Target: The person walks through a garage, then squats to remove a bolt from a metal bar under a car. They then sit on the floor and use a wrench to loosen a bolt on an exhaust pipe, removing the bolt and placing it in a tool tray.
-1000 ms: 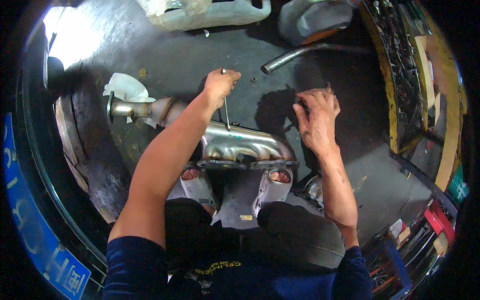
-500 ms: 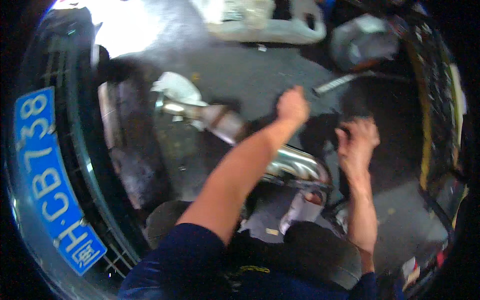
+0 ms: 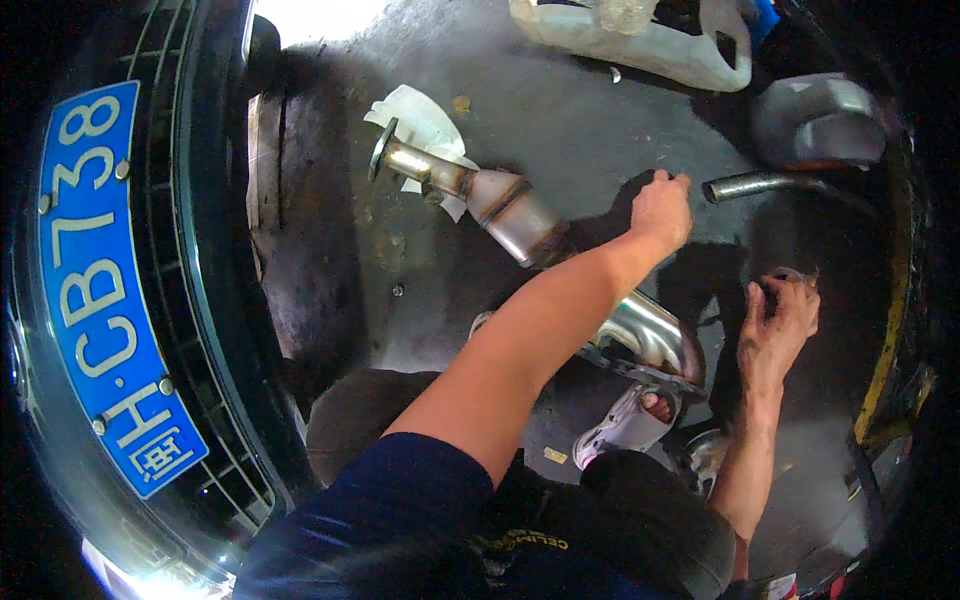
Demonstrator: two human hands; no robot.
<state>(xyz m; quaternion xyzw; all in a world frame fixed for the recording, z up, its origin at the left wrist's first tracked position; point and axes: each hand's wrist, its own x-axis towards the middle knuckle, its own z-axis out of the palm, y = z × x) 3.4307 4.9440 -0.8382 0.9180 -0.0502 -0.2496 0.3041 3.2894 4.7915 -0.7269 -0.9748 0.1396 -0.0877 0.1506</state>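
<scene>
My left hand (image 3: 662,208) is closed beyond the exhaust pipe, its fingertips pinched together; what they hold, if anything, is hidden. Lower and to the right, the fingers of my right hand (image 3: 780,320) curl at a small dark object I cannot make out. Under my left forearm lies an exhaust pipe with a catalytic converter (image 3: 515,215), its flanged end at the upper left and its shiny bent end at the lower right. The forearm hides part of it. A thinner metal pipe (image 3: 740,187) lies just right of my left hand.
A car bumper with a blue plate (image 3: 105,290) fills the left side. White paper (image 3: 418,118) lies by the flanged end. A grey metal canister (image 3: 820,120) and a white plastic container (image 3: 640,50) are farther off. My shoe (image 3: 620,430) is below the bent end.
The view has shifted, so the scene appears farther right and is sharper. My left hand remains closed, and my right hand remains curled, its fingers now at a small dark object.
</scene>
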